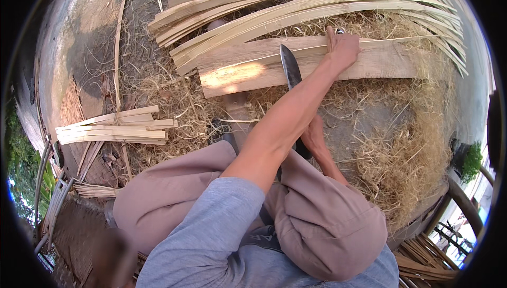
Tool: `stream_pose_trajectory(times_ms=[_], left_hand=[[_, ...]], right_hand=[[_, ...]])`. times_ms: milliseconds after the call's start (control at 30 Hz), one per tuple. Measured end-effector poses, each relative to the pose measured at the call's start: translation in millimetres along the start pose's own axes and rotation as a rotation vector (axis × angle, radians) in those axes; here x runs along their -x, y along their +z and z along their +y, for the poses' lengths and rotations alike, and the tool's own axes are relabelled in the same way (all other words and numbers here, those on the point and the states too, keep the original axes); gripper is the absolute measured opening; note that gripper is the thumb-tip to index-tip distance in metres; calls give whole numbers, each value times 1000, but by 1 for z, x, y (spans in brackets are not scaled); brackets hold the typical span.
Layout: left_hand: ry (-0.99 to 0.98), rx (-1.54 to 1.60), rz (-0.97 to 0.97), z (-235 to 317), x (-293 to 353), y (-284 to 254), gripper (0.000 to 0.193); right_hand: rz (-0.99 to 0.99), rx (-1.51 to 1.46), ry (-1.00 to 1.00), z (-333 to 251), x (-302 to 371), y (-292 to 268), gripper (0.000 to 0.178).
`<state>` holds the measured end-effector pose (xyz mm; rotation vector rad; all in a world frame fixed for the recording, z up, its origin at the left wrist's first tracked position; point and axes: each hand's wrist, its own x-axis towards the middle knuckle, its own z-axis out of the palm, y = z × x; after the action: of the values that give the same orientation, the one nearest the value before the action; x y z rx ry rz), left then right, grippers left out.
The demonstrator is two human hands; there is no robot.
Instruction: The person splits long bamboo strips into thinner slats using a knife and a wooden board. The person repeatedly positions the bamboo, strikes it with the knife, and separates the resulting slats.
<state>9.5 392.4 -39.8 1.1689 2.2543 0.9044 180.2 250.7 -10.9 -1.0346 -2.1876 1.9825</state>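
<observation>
A pale wooden board (380, 66) lies crosswise in front of me, with a thin bamboo strip (311, 51) along it. My left arm reaches across to the right, and my left hand (343, 49) is closed on the strip near the board's right part; a ring shows on one finger. Below that forearm is my right hand (314, 134), partly covered by it, closed round the handle of a large knife. The dark, broad knife blade (289, 65) points away from me, its tip over the board by the strip. Most of the handle is hidden.
Beyond the board lies a big spread of long bamboo strips (253, 26). A smaller bundle of short bamboo slats (113, 129) rests at the left. Curly bamboo shavings (396, 166) cover much of the ground. My bent knees (327, 224) flank the work.
</observation>
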Motion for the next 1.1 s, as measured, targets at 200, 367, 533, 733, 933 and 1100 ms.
stream_pose_trajectory(times_ms=[200, 367, 533, 733, 933, 1100], left_hand=[[-25, 74, 155, -19, -3, 15, 23], [-58, 78, 27, 1, -2, 2, 22], [-74, 79, 46, -14, 3, 4, 23], [-16, 97, 49, -2, 0, 2, 22], [-4, 32, 37, -8, 0, 8, 21], [11, 189, 144, -30, 0, 13, 22]], right_hand=[[224, 42, -120, 15, -17, 9, 24], [286, -7, -303, 71, -22, 52, 37], [-103, 39, 7, 39, -17, 27, 57], [3, 6, 53, 59, -9, 54, 55], [-170, -261, 65, 62, -12, 38, 61], [48, 240, -366, 47, 4, 87, 22]])
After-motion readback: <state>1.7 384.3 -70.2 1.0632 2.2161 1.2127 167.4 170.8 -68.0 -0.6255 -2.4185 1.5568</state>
